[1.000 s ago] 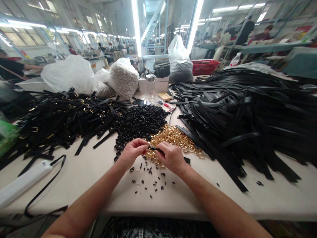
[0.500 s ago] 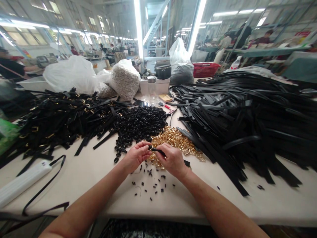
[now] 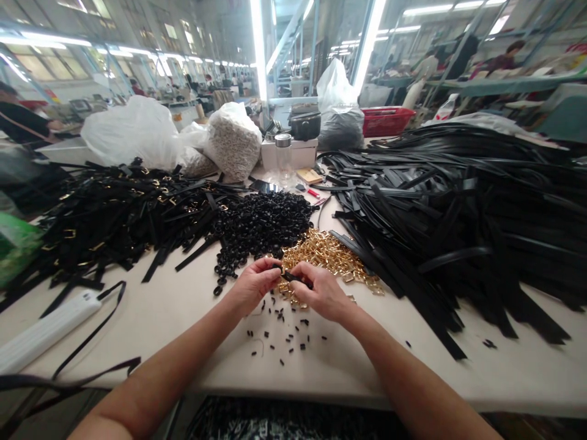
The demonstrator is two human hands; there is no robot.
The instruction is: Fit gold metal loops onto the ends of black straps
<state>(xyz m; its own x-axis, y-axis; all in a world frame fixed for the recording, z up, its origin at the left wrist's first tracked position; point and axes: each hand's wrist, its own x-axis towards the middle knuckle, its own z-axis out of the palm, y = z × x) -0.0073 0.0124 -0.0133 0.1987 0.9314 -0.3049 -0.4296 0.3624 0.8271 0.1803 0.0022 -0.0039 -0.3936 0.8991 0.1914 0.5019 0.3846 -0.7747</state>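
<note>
My left hand [image 3: 257,282] pinches a small black piece at the end of a black strap [image 3: 291,277]. The strap's other part lies in the closed fingers of my right hand [image 3: 321,292]. Both hands meet over the near edge of a heap of gold buckles [image 3: 316,249]. Behind my left hand spreads a heap of small black loops [image 3: 263,223]. Tiny black bits [image 3: 290,337] lie scattered on the table below the hands. Whether a buckle sits on the strap is too small to tell.
Long black straps [image 3: 440,214] cover the right side. Buckled straps [image 3: 114,214] are piled at left, near a white power strip [image 3: 50,327]. Plastic bags [image 3: 233,140], a jar [image 3: 283,156] and a red basket [image 3: 387,121] stand behind. People work farther back.
The view has shifted slightly. The fingers of my right hand have moved along the strap, and more of its black length shows between them. Both hands keep their hold.
</note>
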